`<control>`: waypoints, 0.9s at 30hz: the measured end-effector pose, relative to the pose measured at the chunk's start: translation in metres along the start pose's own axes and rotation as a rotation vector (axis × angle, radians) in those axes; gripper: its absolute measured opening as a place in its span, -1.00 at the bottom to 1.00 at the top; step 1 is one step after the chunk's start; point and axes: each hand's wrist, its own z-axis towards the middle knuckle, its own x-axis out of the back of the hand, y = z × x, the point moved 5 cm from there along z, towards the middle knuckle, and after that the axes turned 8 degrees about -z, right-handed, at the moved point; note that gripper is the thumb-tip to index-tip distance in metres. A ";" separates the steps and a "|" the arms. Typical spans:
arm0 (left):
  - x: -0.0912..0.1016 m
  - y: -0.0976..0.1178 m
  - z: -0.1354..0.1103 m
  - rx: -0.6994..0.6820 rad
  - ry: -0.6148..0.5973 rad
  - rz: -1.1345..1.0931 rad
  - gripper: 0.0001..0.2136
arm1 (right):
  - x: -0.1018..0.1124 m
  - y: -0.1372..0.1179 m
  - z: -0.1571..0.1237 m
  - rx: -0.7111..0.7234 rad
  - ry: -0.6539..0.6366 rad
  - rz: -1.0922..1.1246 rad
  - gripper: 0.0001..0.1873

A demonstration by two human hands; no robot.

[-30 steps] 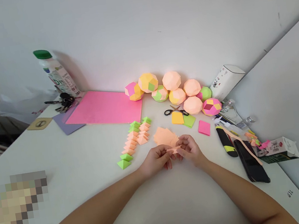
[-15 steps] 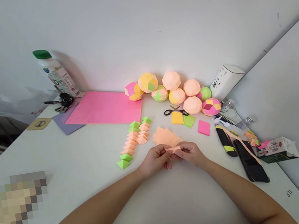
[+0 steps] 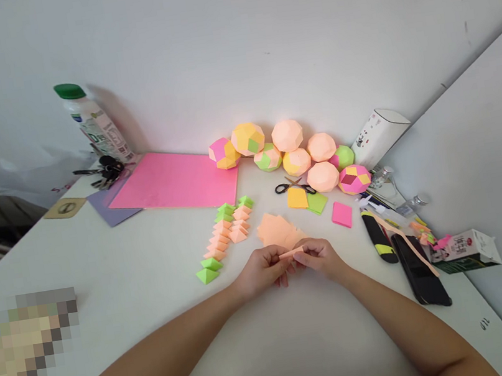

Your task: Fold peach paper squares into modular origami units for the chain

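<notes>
My left hand (image 3: 263,269) and my right hand (image 3: 319,257) meet over the white table (image 3: 127,275), both pinching a small folded strip of orange paper (image 3: 291,252) between fingertips. Just beyond the hands lies a loose stack of orange paper squares (image 3: 275,229). To the left of it runs a row of folded orange and green paper units (image 3: 224,233). Several finished paper balls (image 3: 292,150) in orange, yellow, pink and green sit against the wall.
Black scissors (image 3: 293,187), yellow, green and pink paper squares (image 3: 314,203), a large pink sheet (image 3: 177,180), keys (image 3: 104,171) and a green-capped bottle (image 3: 93,123) lie further back. At right are a dark phone (image 3: 421,269), a marker (image 3: 378,237) and a small carton (image 3: 465,249).
My right hand has drawn in toward the left, its fingers closing lower on the orange strip. The strip looks folded narrower. Nothing else on the table moved.
</notes>
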 end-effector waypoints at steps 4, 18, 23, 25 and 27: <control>0.000 0.000 0.000 0.014 0.001 0.023 -0.71 | -0.001 -0.001 0.000 -0.032 0.006 0.004 -0.68; -0.001 0.002 -0.002 0.054 0.004 0.057 -0.84 | -0.004 -0.001 -0.002 -0.006 -0.044 0.022 -0.77; -0.003 0.004 -0.002 0.024 -0.014 0.118 -0.93 | -0.006 0.000 -0.003 0.049 -0.060 -0.003 -0.87; -0.005 0.006 -0.003 0.006 -0.036 0.134 -0.94 | -0.005 0.001 -0.003 0.069 -0.051 0.002 -0.90; -0.006 0.007 -0.003 0.000 -0.045 0.146 -0.93 | -0.005 0.004 -0.003 0.066 -0.041 0.014 -0.91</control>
